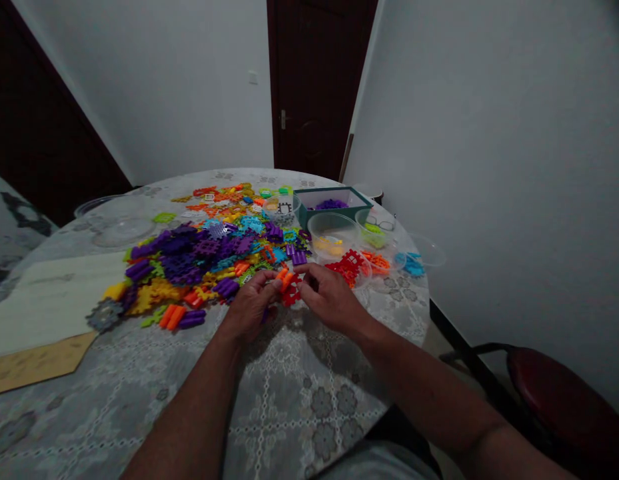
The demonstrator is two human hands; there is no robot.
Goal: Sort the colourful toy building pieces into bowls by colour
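Observation:
My left hand (pixel 250 305) is closed, its thumb and fingers around an orange plastic connector piece (pixel 284 276) above the table. Against that piece is a flat red toothed building piece (pixel 291 294), which the bent fingers of my right hand (pixel 330 298) grip at its right side. Something purple shows under my left hand, partly hidden by it. Left of my hands spreads a heap of purple toothed pieces (pixel 182 257), mixed with yellow, green and blue ones. Orange double-tube pieces (pixel 172 317) lie at the heap's near edge beside a purple one (pixel 192 319).
Beyond my right hand stand clear plastic tubs (pixel 316 230) and a green-rimmed box (pixel 359 195) with purple pieces inside. Red pieces (pixel 345 268) and blue pieces (pixel 413 265) lie to the right. A cardboard sheet (pixel 44 363) rests at the left. A dark red chair (pixel 554 393) stands beside the table.

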